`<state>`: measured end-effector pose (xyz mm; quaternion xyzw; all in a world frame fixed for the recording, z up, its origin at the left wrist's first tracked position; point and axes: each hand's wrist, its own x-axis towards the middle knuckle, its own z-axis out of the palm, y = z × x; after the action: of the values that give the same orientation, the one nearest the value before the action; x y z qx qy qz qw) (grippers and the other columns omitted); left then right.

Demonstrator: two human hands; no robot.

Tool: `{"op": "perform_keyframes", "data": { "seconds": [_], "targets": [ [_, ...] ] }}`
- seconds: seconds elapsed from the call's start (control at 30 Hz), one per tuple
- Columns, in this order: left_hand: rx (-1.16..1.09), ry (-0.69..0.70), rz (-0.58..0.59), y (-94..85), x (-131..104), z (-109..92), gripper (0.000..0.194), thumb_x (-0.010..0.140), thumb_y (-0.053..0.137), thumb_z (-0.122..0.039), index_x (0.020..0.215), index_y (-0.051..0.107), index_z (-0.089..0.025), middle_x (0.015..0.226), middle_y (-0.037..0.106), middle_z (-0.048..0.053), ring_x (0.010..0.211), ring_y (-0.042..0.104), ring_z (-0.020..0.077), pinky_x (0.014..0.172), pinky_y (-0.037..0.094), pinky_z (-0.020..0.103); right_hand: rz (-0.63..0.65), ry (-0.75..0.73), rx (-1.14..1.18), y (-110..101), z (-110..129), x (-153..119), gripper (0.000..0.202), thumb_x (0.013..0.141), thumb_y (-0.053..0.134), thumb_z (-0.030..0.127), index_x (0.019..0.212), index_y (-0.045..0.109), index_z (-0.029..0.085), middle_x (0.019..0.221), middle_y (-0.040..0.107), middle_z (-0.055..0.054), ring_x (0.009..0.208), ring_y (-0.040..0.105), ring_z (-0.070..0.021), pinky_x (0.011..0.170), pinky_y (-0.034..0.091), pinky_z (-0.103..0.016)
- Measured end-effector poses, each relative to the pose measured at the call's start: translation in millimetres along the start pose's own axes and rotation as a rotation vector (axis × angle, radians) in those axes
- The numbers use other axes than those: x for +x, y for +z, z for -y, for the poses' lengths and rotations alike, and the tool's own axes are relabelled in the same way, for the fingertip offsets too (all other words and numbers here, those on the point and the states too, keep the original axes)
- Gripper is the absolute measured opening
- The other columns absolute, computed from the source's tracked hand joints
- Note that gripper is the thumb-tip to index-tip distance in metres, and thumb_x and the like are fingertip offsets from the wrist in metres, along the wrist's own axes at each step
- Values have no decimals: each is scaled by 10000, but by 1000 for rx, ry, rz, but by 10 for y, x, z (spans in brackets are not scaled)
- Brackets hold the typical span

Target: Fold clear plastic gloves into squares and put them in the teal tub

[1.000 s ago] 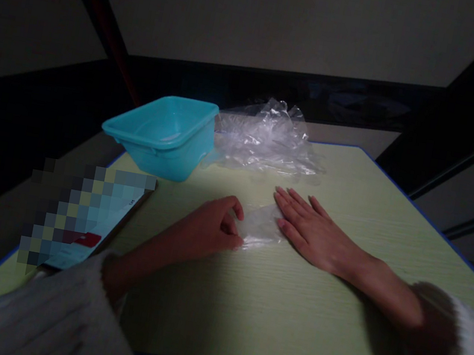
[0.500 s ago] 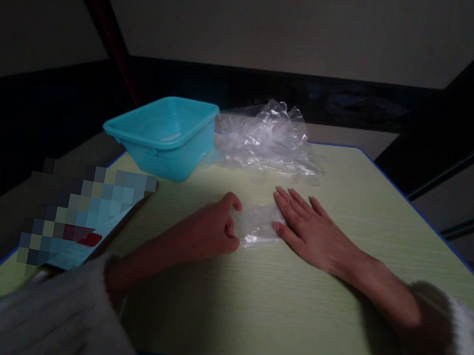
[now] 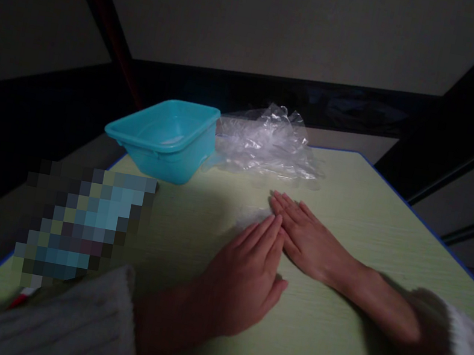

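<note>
A small clear plastic bag (image 3: 252, 217) lies on the pale table, mostly covered by my hands. My left hand (image 3: 244, 277) is over its near side, palm down, with the fingers stretched out and the thumb apart. Its fingertips meet the edge of my right hand (image 3: 307, 236). That right hand lies flat at the bag's right end, fingers extended and pointing up and left. Neither hand grips anything. How much of the bag sits under the palms is hidden.
A turquoise plastic basin (image 3: 161, 139) stands at the table's back left. Beside it is a heap of crumpled clear plastic bags (image 3: 270, 143). A blurred-out, pixelated object (image 3: 95, 226) lies at the left. Blue trim edges the table (image 3: 329, 328).
My left hand has uncurled from the bag's left end and moved right, spreading flat over the bag beside my right hand. My right hand has stayed nearly in place.
</note>
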<state>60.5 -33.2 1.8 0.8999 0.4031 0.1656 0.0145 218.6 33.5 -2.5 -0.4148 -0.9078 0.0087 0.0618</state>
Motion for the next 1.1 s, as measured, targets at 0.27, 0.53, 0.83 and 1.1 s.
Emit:
{"op": "perform_keyframes", "data": {
  "seconds": [0.27, 0.53, 0.83, 1.1],
  "targets": [
    [122, -122, 134, 76, -1, 79, 678, 883, 319, -487, 1305, 344, 42, 1412, 264, 254, 1334, 217, 317, 1084, 228, 453, 27, 11, -37, 39, -13, 11, 553, 917, 222, 330, 1372, 282, 21, 1441, 228, -169, 1332, 185, -240, 1063, 230, -466],
    [162, -160, 138, 35, -87, 216, 701, 863, 348, -526, 1291, 354, 30, 1412, 264, 260, 1328, 240, 322, 1056, 256, 483, 37, 37, -67, 41, -4, 7, 566, 915, 225, 330, 1376, 262, 4, 1442, 209, -181, 1332, 178, -248, 1066, 218, -466],
    [155, -182, 185, -20, -110, 254, 762, 842, 373, -559, 1306, 325, 44, 1421, 235, 267, 1336, 207, 332, 1058, 249, 492, 15, 108, -96, 58, -12, -14, 570, 914, 220, 359, 1374, 271, 27, 1444, 224, -174, 1330, 197, -248, 1064, 226, -461],
    [93, -185, 173, -9, -116, 262, 762, 832, 407, -545, 1309, 302, 40, 1416, 242, 277, 1338, 201, 333, 1054, 241, 507, 62, 164, -20, 54, -118, -54, 592, 907, 196, 401, 1390, 240, 62, 1459, 192, -153, 1339, 166, -253, 1061, 190, -510]
  ]
}}
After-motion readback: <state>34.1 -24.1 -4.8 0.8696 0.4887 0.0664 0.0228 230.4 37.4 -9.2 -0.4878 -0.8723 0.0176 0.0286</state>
